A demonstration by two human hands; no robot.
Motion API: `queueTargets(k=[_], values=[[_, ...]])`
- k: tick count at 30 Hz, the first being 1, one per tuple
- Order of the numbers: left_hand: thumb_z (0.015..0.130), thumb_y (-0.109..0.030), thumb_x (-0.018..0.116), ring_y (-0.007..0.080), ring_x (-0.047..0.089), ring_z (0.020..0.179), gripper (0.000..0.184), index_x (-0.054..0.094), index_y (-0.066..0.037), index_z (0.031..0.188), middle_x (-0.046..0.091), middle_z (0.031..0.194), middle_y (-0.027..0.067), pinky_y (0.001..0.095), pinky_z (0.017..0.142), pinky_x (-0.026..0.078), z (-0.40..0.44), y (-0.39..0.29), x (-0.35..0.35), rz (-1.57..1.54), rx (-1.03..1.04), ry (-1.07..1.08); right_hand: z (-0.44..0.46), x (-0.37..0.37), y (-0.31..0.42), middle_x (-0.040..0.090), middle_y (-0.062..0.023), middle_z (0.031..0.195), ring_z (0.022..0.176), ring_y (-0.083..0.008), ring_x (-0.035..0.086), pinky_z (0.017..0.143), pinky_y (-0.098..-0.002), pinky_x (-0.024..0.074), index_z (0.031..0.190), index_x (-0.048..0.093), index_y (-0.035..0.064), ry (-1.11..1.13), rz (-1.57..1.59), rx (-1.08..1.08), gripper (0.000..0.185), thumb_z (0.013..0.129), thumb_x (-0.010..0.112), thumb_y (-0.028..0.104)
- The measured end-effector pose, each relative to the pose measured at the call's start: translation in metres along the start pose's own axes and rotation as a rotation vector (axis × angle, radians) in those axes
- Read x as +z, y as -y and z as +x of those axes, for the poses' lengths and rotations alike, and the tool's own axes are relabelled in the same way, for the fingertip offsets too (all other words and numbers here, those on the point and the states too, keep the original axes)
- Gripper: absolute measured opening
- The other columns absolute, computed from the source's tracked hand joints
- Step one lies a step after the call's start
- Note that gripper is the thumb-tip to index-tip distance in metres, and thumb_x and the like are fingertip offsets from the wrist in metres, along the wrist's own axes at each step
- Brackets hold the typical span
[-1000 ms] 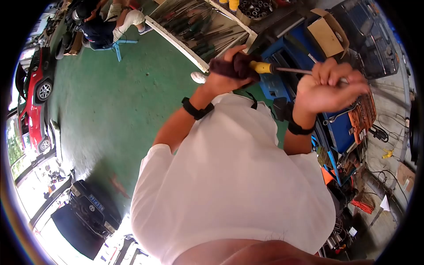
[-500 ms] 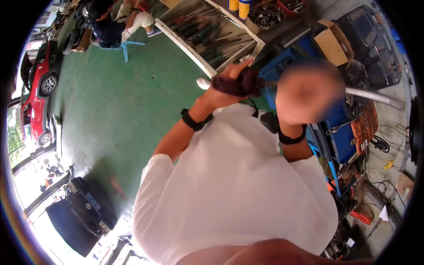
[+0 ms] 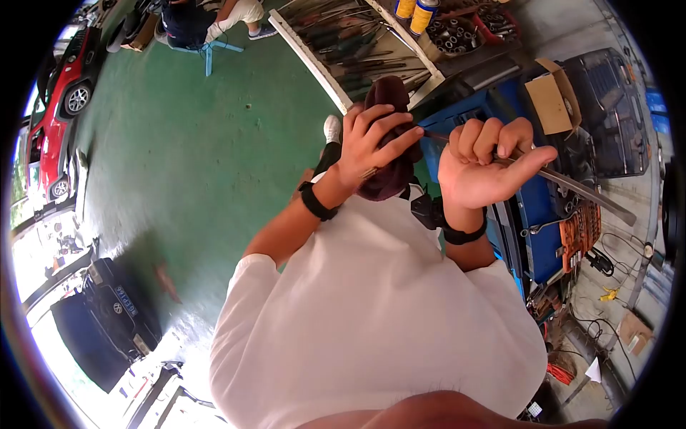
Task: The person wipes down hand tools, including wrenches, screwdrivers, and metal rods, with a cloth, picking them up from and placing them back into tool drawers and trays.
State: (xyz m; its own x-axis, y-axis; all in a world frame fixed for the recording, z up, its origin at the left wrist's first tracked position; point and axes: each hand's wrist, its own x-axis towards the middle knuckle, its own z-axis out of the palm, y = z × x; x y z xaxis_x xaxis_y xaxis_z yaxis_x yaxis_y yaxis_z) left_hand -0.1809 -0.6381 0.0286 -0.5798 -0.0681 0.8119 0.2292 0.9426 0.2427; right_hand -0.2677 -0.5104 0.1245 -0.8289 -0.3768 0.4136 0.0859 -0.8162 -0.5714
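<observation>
Left hand (image 3: 361,154) is clamped on a soft, bunched maroon cloth (image 3: 389,179); right hand (image 3: 475,171) is curled palm-up around a long, smooth metal bar (image 3: 589,194), flat far end angled out to the right. Thin shaft (image 3: 436,136) runs between cloth and right fist; can't tell if it's one piece with the bar. Cloth-on-metal handling; shifting the cloth calls for a steady right grip. Beyond: creased cardboard box (image 3: 547,104), white-edged tray (image 3: 307,61) of slim hand tools, then a seated person (image 3: 186,25) over glossy green floor (image 3: 179,157).
</observation>
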Motion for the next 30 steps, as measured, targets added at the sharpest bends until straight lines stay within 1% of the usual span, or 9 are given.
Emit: queueTargets(k=[3, 5, 6, 9, 15, 17, 19, 22, 30], values=[[0.073, -0.02, 0.074, 0.0323, 0.056, 0.115, 0.056, 0.059, -0.021, 0.126, 0.058, 0.126, 0.0094, 0.0482, 0.096, 0.041, -0.001, 0.013, 0.009, -0.182, -0.161, -0.041, 0.0, -0.001, -0.001, 0.024, 0.0011, 0.054, 0.045, -0.0098, 0.017, 0.043, -0.0268, 0.014, 0.079, 0.03, 0.0129, -0.057, 0.001, 0.043, 0.055, 0.101, 0.026, 0.063], [0.068, -0.025, 0.078, 0.0352, 0.052, 0.12, 0.061, 0.059, -0.019, 0.127, 0.055, 0.129, 0.0104, 0.0538, 0.101, 0.037, 0.015, 0.018, 0.005, 0.028, -0.244, -0.057, -0.001, 0.003, 0.003, 0.025, 0.0008, 0.053, 0.045, -0.0098, 0.018, 0.043, -0.0266, 0.0148, 0.078, 0.03, 0.0127, -0.039, -0.031, 0.038, 0.055, 0.102, 0.026, 0.062], [0.074, -0.019, 0.076, 0.0349, 0.059, 0.107, 0.054, 0.059, -0.009, 0.124, 0.06, 0.12, 0.0115, 0.0469, 0.091, 0.044, 0.026, 0.016, -0.004, 0.148, -0.231, 0.028, -0.002, 0.007, 0.004, 0.026, 0.0006, 0.053, 0.045, -0.0099, 0.018, 0.043, -0.0264, 0.0156, 0.078, 0.03, 0.0126, -0.007, -0.056, 0.042, 0.055, 0.102, 0.026, 0.061], [0.073, -0.017, 0.075, 0.0333, 0.06, 0.101, 0.053, 0.06, -0.011, 0.124, 0.062, 0.116, 0.0112, 0.0462, 0.09, 0.046, 0.029, 0.037, 0.003, -0.101, -0.246, 0.082, -0.002, 0.024, 0.003, 0.028, 0.0001, 0.053, 0.045, -0.0099, 0.02, 0.044, -0.0263, 0.0175, 0.077, 0.03, 0.0123, -0.023, -0.137, 0.033, 0.055, 0.103, 0.025, 0.06], [0.074, -0.014, 0.074, 0.0241, 0.063, 0.082, 0.021, 0.066, -0.012, 0.092, 0.065, 0.087, 0.0037, 0.0335, 0.064, 0.053, 0.035, 0.104, -0.014, -0.308, -0.232, 0.337, 0.013, 0.044, -0.033, 0.027, 0.001, 0.054, 0.047, -0.0091, 0.02, 0.046, -0.0267, 0.0196, 0.074, 0.034, 0.0105, -0.129, -0.103, 0.099, 0.043, 0.104, 0.036, 0.041], [0.073, -0.012, 0.075, 0.0248, 0.063, 0.079, 0.022, 0.065, -0.012, 0.093, 0.065, 0.087, 0.0041, 0.0348, 0.063, 0.054, 0.034, 0.13, -0.021, -0.574, -0.168, 0.513, 0.022, 0.037, -0.046, 0.027, 0.0018, 0.055, 0.048, -0.0085, 0.02, 0.045, -0.0269, 0.019, 0.071, 0.036, 0.0097, 0.088, -0.166, 0.208, 0.044, 0.102, 0.046, 0.04], [0.072, -0.009, 0.073, 0.026, 0.063, 0.079, 0.021, 0.065, -0.01, 0.092, 0.065, 0.088, 0.0044, 0.037, 0.067, 0.053, 0.031, 0.142, -0.021, -0.491, 0.0, 0.426, 0.038, 0.04, -0.056, 0.032, 0.0025, 0.051, 0.039, -0.0098, 0.024, 0.039, -0.0291, 0.017, 0.067, 0.042, 0.0058, 0.204, -0.238, 0.255, 0.051, 0.096, 0.058, 0.045], [0.07, -0.01, 0.073, 0.0253, 0.061, 0.073, 0.015, 0.065, -0.013, 0.082, 0.063, 0.078, 0.0039, 0.0359, 0.06, 0.053, 0.046, 0.163, -0.027, -0.533, -0.016, 0.169, 0.061, 0.064, -0.076, 0.037, 0.0028, 0.046, 0.032, -0.0103, 0.027, 0.035, -0.0294, 0.0135, 0.064, 0.054, 0.0003, 0.77, -0.133, 0.138, 0.053, 0.088, 0.071, 0.043], [0.067, -0.011, 0.075, 0.0271, 0.062, 0.076, 0.023, 0.066, -0.01, 0.088, 0.064, 0.082, 0.0067, 0.0363, 0.065, 0.052, 0.042, 0.227, -0.028, -0.615, 0.006, 0.249, 0.074, 0.077, -0.14, 0.027, 0.0044, 0.043, 0.032, -0.011, 0.023, 0.036, -0.0297, 0.0133, 0.055, 0.036, 0.0118, 0.531, -0.188, 0.039, 0.061, 0.094, 0.061, 0.051]])
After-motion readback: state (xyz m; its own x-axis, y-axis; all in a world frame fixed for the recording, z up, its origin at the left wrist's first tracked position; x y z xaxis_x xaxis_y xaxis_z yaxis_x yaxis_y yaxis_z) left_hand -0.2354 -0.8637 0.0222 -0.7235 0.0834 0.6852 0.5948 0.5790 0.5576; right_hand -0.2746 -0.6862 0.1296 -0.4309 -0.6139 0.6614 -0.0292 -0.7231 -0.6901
